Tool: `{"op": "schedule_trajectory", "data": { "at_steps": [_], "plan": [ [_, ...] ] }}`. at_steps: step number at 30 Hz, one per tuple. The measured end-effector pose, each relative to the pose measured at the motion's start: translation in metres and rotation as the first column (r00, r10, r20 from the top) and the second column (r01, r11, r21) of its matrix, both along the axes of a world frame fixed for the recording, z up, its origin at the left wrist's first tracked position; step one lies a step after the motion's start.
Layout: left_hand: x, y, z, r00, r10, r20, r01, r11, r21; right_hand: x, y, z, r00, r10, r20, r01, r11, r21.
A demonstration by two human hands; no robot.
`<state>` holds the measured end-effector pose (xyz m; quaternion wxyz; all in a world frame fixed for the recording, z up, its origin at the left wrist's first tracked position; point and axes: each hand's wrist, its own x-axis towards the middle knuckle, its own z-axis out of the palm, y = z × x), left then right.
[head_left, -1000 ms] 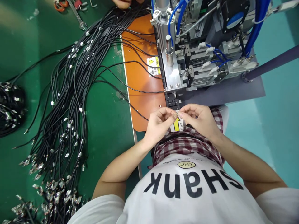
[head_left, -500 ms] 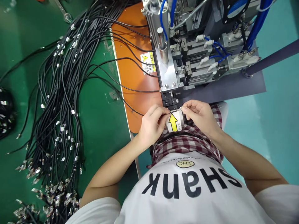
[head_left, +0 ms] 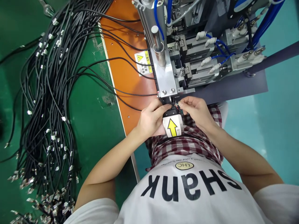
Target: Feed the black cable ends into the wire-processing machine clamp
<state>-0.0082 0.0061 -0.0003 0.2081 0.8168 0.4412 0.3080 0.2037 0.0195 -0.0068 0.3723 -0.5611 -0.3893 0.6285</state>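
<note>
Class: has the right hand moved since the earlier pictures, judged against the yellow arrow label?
Yes. The right hand moved forward towards the machine: from beside the arrow label to past it, fingertips at the black fixture.

**Cable end at the black block**

I hold a thin black cable (head_left: 130, 105) that runs in from the left to my left hand (head_left: 150, 119). Its stripped tip (head_left: 178, 105) shows reddish strands. I pinch the tip in my right hand (head_left: 198, 112), right at the small black block (head_left: 172, 111).
</note>
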Motion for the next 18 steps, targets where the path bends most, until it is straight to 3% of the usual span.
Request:
{"op": "schedule_trajectory", "data": {
  "at_steps": [18],
  "plan": [
    [-0.0014, 0.0016, -0.0027, 0.999, -0.04, -0.024, 0.04, 0.999, 0.012, 0.0017, -0.0007, -0.0054, 1.0, -0.009, -0.001, 0.009, 1.0, -0.011]
  ]
}}
